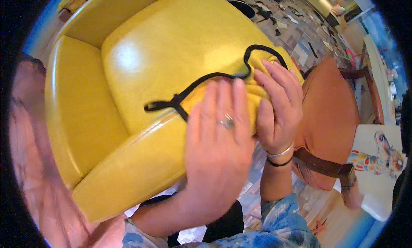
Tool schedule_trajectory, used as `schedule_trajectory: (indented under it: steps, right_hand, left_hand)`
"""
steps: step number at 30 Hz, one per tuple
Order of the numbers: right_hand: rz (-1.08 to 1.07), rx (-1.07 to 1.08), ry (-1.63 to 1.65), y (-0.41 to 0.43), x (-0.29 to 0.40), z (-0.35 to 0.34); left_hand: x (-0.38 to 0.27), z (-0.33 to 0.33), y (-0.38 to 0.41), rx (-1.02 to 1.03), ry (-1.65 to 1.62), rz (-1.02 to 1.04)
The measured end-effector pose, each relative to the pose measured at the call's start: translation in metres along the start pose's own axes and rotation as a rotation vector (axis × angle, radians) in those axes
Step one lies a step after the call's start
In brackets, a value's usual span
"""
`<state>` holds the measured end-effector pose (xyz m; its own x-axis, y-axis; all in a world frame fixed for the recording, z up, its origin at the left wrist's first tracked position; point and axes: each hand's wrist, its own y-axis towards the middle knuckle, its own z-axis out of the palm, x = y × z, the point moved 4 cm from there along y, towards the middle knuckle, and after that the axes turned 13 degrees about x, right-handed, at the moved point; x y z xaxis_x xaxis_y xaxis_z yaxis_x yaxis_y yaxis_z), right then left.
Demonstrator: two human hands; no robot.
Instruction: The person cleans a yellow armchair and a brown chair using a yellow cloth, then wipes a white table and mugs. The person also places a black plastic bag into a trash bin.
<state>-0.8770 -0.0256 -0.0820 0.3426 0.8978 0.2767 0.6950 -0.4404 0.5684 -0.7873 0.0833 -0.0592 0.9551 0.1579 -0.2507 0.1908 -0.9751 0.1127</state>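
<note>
A yellow piece of fabric [194,98] edged with black trim lies over the front end of a yellow armchair's armrest [135,170]. The trim ends in a small black loop [157,105] at the left and curves up in a wide bend at the right. My left hand [219,135], with a ring on it, is laid palm down across the fabric, fingers extended. Beside it, my right hand [283,100] rests on the creased right part, thumb apart from the fingers. Both hands cover much of the fabric.
The armchair's seat [180,38] stretches out ahead. At the right stands an orange upholstered chair [328,119] with wooden arms, near a white item with a giraffe picture [379,157]. Dark and pale scraps [267,14] litter the floor. Pinkish material [35,151] hangs at the left.
</note>
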Motion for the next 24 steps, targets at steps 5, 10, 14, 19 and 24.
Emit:
schedule_trajectory:
  steps: [5, 10, 14, 19, 24]
  right_hand:
    - [0.169, 0.150, -0.033, 0.036, -0.004, -0.004]
    - [0.321, 0.379, 0.047, 0.054, -0.002, 0.001]
    - [0.274, 0.406, 0.030, 0.050, 0.008, -0.008]
    - [0.293, 0.454, 0.039, 0.041, 0.029, -0.017]
    - [0.323, 0.546, 0.036, 0.042, 0.032, -0.015]
  left_hand:
    - [0.018, -0.013, 0.016, 0.145, 0.019, -0.186]
    - [0.011, -0.015, 0.022, 0.158, 0.003, -0.226]
    - [0.003, -0.019, 0.022, 0.212, 0.050, -0.227]
    - [0.006, -0.030, 0.007, 0.303, 0.047, -0.136]
    - [0.043, -0.042, -0.021, 0.327, -0.273, -0.110]
